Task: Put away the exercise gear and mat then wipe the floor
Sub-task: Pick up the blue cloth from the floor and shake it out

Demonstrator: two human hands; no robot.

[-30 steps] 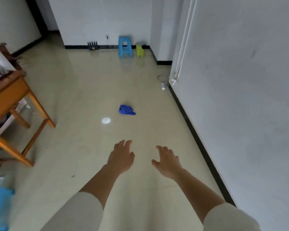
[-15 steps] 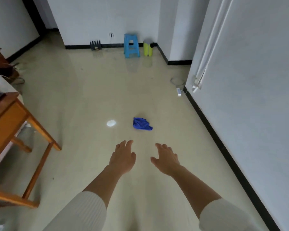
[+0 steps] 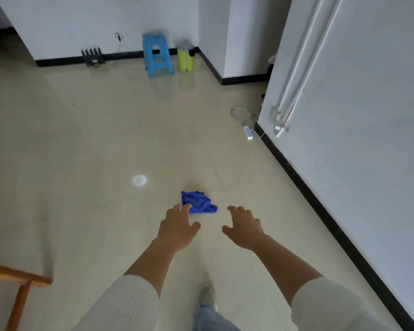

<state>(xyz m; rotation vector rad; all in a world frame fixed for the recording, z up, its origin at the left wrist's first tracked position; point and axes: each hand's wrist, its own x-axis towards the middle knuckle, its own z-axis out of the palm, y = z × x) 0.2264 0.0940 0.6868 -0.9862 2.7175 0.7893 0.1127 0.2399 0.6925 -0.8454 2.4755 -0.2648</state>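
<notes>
A crumpled blue cloth (image 3: 200, 202) lies on the glossy beige floor (image 3: 81, 144) just ahead of me. My left hand (image 3: 177, 226) is stretched forward with loose fingers, its fingertips overlapping the cloth's near left edge in the view; I cannot tell whether they touch it. My right hand (image 3: 243, 225) reaches out beside it, fingers spread and empty, a little to the right of the cloth. Both hands hold nothing. No mat or exercise gear is in sight.
A white wall with a black skirting (image 3: 320, 194) runs along the right. A blue stool (image 3: 157, 54), a yellow-green bin (image 3: 185, 57) and a dark rack (image 3: 92, 56) stand at the far wall. A white power strip (image 3: 248, 133) lies by the wall. A wooden table leg (image 3: 19, 297) is at bottom left.
I have walked forward toward the blue cloth; it now lies right at my fingertips. The wooden table has slid out to the bottom left. Both hands stay outstretched and empty.
</notes>
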